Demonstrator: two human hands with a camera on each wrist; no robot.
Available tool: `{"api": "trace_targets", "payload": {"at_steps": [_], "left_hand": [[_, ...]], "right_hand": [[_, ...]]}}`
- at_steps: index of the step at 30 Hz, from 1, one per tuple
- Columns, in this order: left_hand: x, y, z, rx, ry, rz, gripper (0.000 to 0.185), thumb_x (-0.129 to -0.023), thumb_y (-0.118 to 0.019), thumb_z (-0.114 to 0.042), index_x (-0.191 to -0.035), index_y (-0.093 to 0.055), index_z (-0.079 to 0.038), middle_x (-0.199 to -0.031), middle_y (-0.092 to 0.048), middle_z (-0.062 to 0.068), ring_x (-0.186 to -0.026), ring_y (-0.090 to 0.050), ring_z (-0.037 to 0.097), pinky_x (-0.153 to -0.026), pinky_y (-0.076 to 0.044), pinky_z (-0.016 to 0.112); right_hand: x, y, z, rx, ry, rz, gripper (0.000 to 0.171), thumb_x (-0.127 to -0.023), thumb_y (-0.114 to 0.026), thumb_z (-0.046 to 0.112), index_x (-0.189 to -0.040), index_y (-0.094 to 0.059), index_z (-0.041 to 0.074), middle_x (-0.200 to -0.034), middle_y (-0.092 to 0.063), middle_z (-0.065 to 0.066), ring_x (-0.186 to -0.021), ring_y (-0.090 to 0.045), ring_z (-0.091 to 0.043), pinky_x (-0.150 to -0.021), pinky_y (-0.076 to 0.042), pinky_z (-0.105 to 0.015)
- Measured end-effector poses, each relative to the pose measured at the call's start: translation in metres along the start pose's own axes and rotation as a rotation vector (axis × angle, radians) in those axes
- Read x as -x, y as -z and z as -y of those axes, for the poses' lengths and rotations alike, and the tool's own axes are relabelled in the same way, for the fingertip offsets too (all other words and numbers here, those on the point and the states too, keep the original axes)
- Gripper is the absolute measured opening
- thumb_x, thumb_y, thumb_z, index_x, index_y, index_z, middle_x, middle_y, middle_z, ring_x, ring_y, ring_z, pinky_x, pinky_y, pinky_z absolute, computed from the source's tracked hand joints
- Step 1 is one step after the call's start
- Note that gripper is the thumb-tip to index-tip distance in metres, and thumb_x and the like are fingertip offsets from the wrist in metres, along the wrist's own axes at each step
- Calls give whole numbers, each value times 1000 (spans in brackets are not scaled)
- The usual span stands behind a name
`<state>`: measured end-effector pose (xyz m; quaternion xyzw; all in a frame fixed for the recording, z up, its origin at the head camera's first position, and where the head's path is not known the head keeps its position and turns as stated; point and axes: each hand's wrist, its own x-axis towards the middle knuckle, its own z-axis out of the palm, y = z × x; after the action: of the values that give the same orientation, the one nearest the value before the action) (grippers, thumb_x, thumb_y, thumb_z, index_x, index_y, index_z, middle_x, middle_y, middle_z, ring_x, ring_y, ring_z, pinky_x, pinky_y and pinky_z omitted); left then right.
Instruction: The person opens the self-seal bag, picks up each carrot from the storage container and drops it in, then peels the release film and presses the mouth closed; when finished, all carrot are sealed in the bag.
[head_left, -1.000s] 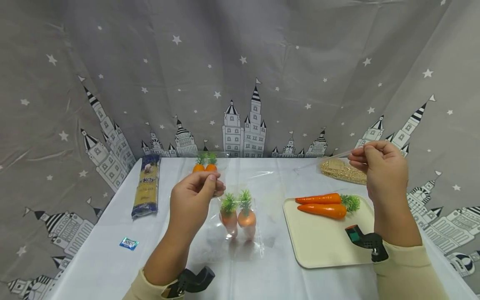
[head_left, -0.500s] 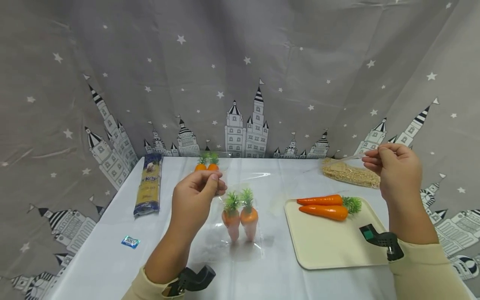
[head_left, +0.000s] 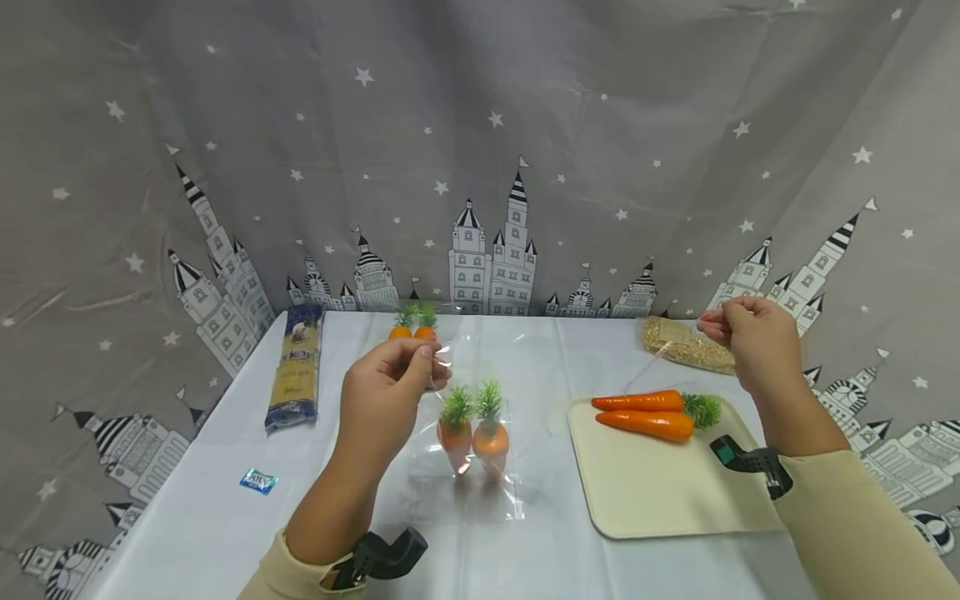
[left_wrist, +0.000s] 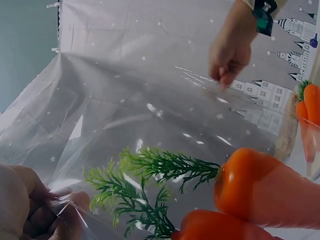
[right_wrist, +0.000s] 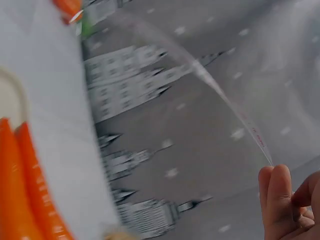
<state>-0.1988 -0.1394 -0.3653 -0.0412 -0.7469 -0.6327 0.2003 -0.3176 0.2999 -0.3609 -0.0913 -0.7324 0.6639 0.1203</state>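
Note:
In the head view my left hand [head_left: 382, 392] pinches the top of a clear plastic bag [left_wrist: 115, 127] between thumb and fingers. Inside the bag two orange carrots [head_left: 491, 446] hang side by side, leafy green tops upward. My right hand [head_left: 757, 337], raised over the back right of the table, pinches the end of a thin clear strip [right_wrist: 222, 95] with small red print. From those fingertips the strip curves back toward the bag. The left wrist view shows the left fingers [left_wrist: 77, 212] at a gathered fold of film, close beside the green tops.
Two carrots [head_left: 648, 423] lie on a cream tray [head_left: 675, 496] at the right. Behind it rests a bag of grain [head_left: 693, 354]. A blue and yellow packet [head_left: 294, 367] and a small blue sachet [head_left: 258, 481] lie left. More bagged carrots [head_left: 424, 334] are at the back.
My right hand first moves right, drawing the strip out, then comes back left. My left hand stays nearly in place, while the bag and its carrots shift slightly.

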Motion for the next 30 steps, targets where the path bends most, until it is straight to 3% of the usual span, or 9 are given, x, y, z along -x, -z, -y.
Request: {"api": "trace_targets", "payload": {"at_steps": [4,10,15,18,22,30], "left_hand": [[0,0,0,-4,5,-9,15,-105,-64,-14,-104,-75,-4,-93,-75,13,-82,-76,17,-78,-64,28],[-1,-1,1,-19,-5,-2,14,-105,-64,-15,-100,-74,-7,-93,-75,9,-82,-75,19,-78,-64,28],[-2,-2,3,-32,12,14,14,-105,-63,-16,-101,-74,-7,-95,-75,8,-83,-75,19,-78,-64,28],[-2,-1,3,-50,10,10,15,-106,-63,-16,-102,-74,-7,-94,-75,8,-83,-75,19,-78,-64,27],[-2,-1,3,-69,-1,0,15,-106,-62,-17,-104,-74,-8,-90,-75,8,-82,-75,19,-78,-63,27],[-2,-1,2,-44,9,10,14,-106,-63,-17,-104,-73,-7,-92,-74,9,-84,-76,19,-78,-64,27]], "right_hand": [[-25,-6,-21,69,-98,19,24,-111,-46,28,-120,-58,10,-90,-71,6,-80,-75,-2,-77,-60,-18],[-51,-12,-56,181,-142,-3,40,-112,-40,29,-135,-55,0,-100,-68,1,-81,-73,1,-81,-60,-19],[-64,-17,-83,303,-164,20,45,-112,-39,30,-141,-52,-3,-115,-67,-9,-92,-75,-8,-91,-61,-29],[-69,-17,-95,389,-135,53,46,-112,-39,29,-143,-50,-4,-119,-69,-12,-100,-76,-17,-94,-61,-35],[-72,-12,-108,509,-81,83,43,-112,-41,27,-135,-57,-5,-111,-75,-13,-104,-75,-26,-88,-60,-37],[-69,3,-124,779,41,134,31,-108,-53,21,-116,-70,-3,-92,-75,-11,-84,-68,-27,-69,-50,-32]]}}
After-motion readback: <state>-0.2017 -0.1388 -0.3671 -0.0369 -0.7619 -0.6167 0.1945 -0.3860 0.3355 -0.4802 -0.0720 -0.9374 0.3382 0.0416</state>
